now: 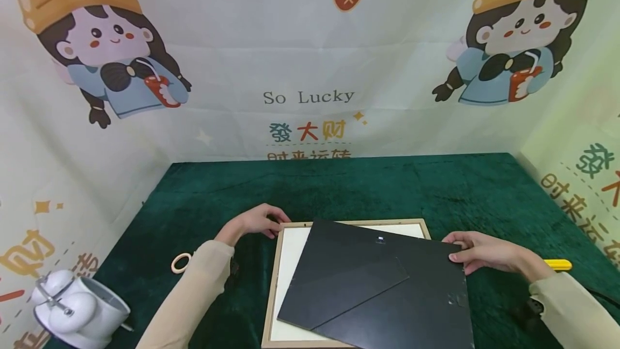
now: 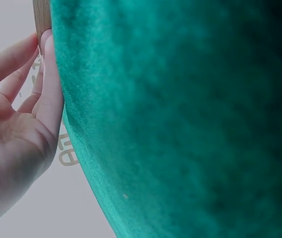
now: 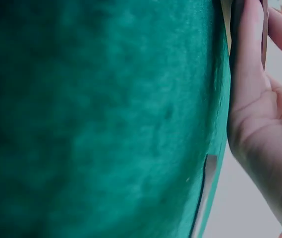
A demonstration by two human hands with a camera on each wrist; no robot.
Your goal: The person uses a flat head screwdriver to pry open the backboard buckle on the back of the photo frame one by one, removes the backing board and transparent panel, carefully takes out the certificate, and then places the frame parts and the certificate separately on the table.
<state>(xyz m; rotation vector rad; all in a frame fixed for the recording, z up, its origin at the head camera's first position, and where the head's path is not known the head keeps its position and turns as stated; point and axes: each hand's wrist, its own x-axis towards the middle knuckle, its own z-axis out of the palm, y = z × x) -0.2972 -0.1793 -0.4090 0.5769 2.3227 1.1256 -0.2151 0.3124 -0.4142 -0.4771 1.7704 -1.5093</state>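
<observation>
A light wood picture frame [image 1: 273, 284] lies on the green cloth with a white sheet [image 1: 294, 255] inside it. My left hand [image 1: 256, 221] pinches the frame's far left corner; in the left wrist view the thumb and fingers meet at the wooden edge [image 2: 42, 17]. Over the frame, turned at an angle, is a black backing board [image 1: 378, 295] with a small metal hanger and the outline of a stand flap. Its far right corner is held by my right hand [image 1: 489, 252], thumb on top and fingers beneath. The board covers much of the white sheet.
A white twin-bell alarm clock [image 1: 79, 306] stands at the near left. Beside the left forearm lies a beige ring [image 1: 181, 263]. A yellow object [image 1: 558, 264] shows partly behind the right wrist. Printed fabric walls [image 1: 232, 69] rise around the green cloth [image 1: 349, 187].
</observation>
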